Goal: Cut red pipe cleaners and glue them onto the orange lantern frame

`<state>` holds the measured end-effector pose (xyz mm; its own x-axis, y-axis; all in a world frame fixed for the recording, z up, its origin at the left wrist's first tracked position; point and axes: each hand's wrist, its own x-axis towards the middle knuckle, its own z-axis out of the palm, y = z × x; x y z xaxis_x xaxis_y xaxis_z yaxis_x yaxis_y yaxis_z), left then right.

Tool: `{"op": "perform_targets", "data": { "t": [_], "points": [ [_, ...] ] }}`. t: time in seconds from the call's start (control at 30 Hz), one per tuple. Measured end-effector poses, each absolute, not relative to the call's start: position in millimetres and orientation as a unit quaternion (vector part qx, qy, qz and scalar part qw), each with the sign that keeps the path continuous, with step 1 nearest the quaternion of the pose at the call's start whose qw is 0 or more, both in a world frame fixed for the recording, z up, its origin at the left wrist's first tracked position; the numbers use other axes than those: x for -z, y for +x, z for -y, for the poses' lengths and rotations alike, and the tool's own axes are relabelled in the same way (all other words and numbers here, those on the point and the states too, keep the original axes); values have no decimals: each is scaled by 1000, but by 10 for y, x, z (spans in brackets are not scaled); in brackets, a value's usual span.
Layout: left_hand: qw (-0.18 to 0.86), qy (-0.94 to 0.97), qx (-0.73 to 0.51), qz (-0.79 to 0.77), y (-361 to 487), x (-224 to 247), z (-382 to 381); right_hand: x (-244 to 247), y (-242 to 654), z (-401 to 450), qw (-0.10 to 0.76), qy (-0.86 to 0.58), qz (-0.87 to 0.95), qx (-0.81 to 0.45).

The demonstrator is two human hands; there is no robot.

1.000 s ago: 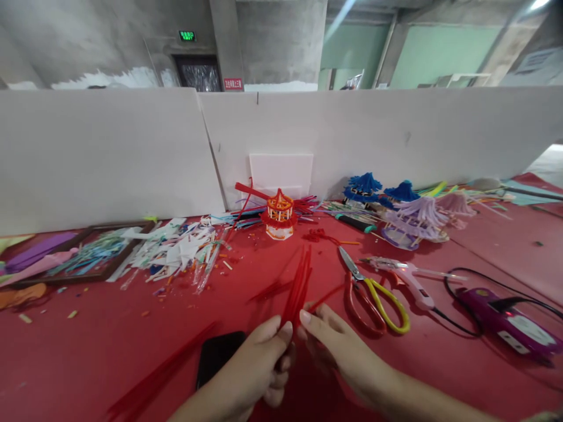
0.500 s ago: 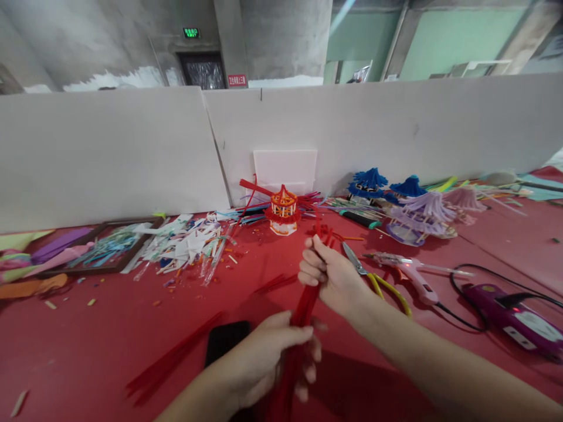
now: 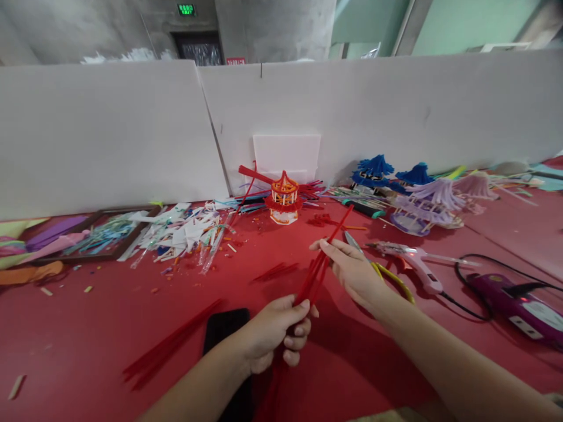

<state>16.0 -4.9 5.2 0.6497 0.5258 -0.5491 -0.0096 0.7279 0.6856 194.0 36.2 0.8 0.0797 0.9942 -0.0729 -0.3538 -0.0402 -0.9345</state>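
My left hand is closed round a bundle of red pipe cleaners, whose lower ends run down towards me. Thumb and fingers of my right hand pinch one red pipe cleaner that sticks up above the rest of the bundle. Beyond the hands stands a small orange and red pavilion model on a white base. Scissors with yellow handles lie partly hidden behind my right hand. Loose red pipe cleaners rest on the table at the left, near a black phone partly covered by my left arm.
A pink glue gun and a purple power strip with a black cord lie at the right. Blue and lilac pavilion models stand behind them. Scraps and a brown frame lie left, before a white board.
My right hand has opened from a fist round the bundle's top to a pinch on one pipe cleaner, moving slightly right. The left hand keeps its hold; the view has tipped downward.
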Motion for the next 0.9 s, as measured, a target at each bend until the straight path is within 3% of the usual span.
{"op": "perform_targets", "data": {
  "t": [0.2, 0.5, 0.7, 0.77, 0.9],
  "points": [
    [843, 328, -150, -400, 113, -46, 58, -24, 1929, -277, 531, -459, 377, -604],
    [848, 326, -114, -403, 117, -16, 97, -117, 2175, -424, 618, -463, 308, -556],
    [847, 242, -210, -423, 150, -3, 55, -226, 2479, -487, 678, -369, 300, -560],
    [840, 214, -256, -427, 169, 9, 35, -172, 2406, -456, 646, -383, 324, -576],
    [839, 215, -275, -417, 199, 10, 33, 8, 2029, -282, 475, -443, 408, -642]
  ]
}}
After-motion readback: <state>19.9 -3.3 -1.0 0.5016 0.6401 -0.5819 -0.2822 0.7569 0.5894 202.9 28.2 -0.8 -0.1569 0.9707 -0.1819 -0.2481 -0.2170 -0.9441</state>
